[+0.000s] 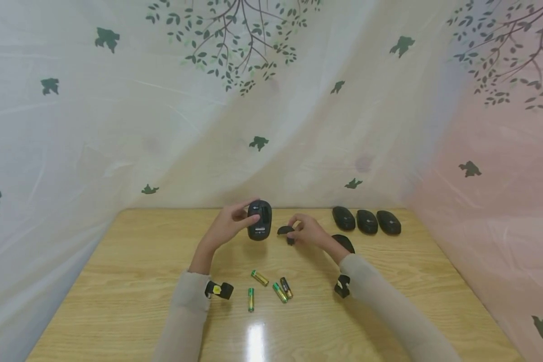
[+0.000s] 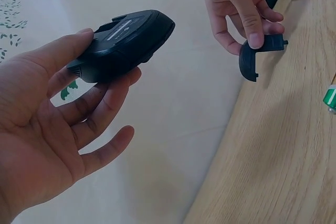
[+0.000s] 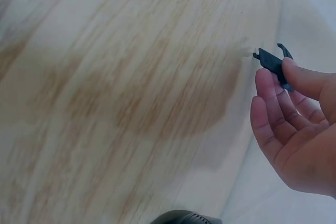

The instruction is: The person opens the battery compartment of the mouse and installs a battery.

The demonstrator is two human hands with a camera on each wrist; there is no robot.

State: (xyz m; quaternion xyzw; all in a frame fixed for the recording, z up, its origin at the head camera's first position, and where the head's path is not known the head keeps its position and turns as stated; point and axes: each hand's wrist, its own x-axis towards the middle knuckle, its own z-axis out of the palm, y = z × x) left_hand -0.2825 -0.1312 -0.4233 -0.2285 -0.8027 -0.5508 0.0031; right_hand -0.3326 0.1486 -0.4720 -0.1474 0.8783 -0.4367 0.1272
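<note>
My left hand [image 1: 223,229] grips a black computer mouse [image 1: 259,231] between thumb and fingers, raised above the far part of the table. Its underside, with a label and an uncovered dark battery slot, faces the head view. In the left wrist view the mouse [image 2: 123,45] appears tilted, with the thumb on the underside. To its right, my right hand [image 1: 309,230] pinches a black battery cover [image 1: 286,231], apart from the mouse. In the right wrist view the cover [image 3: 270,62] shows a flat tongue with small tabs and a curved end piece.
Several AA-size batteries [image 1: 259,277] lie scattered on the wooden table [image 1: 131,281] nearer the person. Three black mice [image 1: 367,221] stand in a row at the back right. Another black object [image 1: 344,243] is partly hidden by the right forearm. A printed curtain [image 1: 208,151] hangs behind.
</note>
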